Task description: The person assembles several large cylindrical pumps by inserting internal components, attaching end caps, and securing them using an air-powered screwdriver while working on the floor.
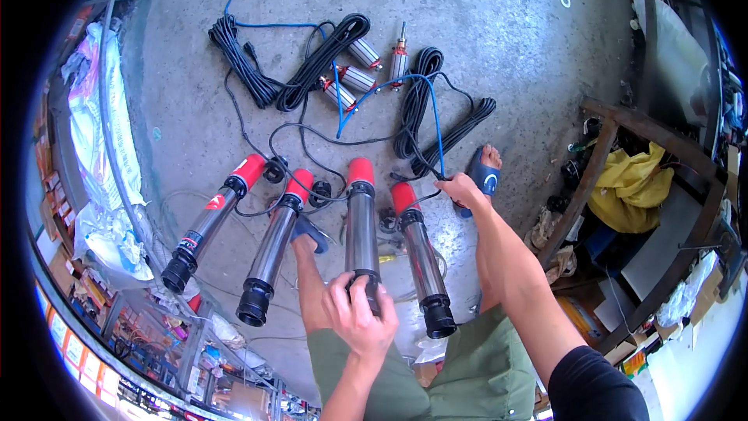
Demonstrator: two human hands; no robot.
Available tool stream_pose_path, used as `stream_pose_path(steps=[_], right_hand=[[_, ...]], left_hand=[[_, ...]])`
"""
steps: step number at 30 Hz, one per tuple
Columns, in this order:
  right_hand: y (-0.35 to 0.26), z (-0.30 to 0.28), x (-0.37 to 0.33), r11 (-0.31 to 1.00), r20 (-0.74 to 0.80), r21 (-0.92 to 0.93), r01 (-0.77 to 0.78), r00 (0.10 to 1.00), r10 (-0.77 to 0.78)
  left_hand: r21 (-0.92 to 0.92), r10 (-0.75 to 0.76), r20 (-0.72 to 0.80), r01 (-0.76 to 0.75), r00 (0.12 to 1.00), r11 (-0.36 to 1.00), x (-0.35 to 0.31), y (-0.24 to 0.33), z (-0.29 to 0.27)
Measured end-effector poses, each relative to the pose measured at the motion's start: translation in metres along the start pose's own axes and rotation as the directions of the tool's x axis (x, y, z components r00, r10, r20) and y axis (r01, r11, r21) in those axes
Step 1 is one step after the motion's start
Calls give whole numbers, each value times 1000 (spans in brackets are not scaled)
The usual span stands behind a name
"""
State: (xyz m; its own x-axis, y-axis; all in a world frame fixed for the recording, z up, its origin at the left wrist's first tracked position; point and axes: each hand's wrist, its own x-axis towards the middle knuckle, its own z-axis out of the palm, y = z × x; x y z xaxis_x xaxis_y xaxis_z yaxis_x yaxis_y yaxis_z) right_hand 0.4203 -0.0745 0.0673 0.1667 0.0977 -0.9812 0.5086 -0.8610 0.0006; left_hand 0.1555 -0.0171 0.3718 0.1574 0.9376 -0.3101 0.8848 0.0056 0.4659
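Note:
Several submersible pumps with steel tubes, red caps and black ends are lined up before me. My left hand (362, 316) is closed around the black lower end of the tall pump (361, 226), its red cap pointing away. On the right, my right hand (463, 190) pinches a black cable (427, 197) by the red cap of the rightmost pump (423, 261); a blue cord (438, 125) runs to the same fingers, but whether they hold it too I cannot tell. Left of the tall pump lie another pump (278, 249) and the leftmost pump (212, 222).
Beyond the pumps lie bundled black cables (323, 62) and motor armatures (358, 78) on the concrete floor (499, 47). A framed rack with a yellow sack (633, 189) stands at the right. Shelves and white plastic bags (109, 156) line the left.

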Motion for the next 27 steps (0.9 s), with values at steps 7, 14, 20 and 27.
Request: stream_pose_path(steps=[7, 14, 20, 27], right_hand=[[7, 10, 17, 999, -210, -12, 52, 976, -53], [-9, -14, 10, 604, 353, 715, -354, 927, 126], [-10, -26, 7, 615, 528, 635, -468, 844, 97], [-2, -24, -6, 564, 442, 744, -358, 897, -14]], left_hand=[[92, 150, 2, -149, 989, 985, 4, -1, -1], [60, 159, -64, -155, 985, 986, -1, -10, 9], [15, 172, -85, -172, 981, 985, 3, -9, 7], [-5, 163, -120, -164, 979, 986, 1, -11, 9]])
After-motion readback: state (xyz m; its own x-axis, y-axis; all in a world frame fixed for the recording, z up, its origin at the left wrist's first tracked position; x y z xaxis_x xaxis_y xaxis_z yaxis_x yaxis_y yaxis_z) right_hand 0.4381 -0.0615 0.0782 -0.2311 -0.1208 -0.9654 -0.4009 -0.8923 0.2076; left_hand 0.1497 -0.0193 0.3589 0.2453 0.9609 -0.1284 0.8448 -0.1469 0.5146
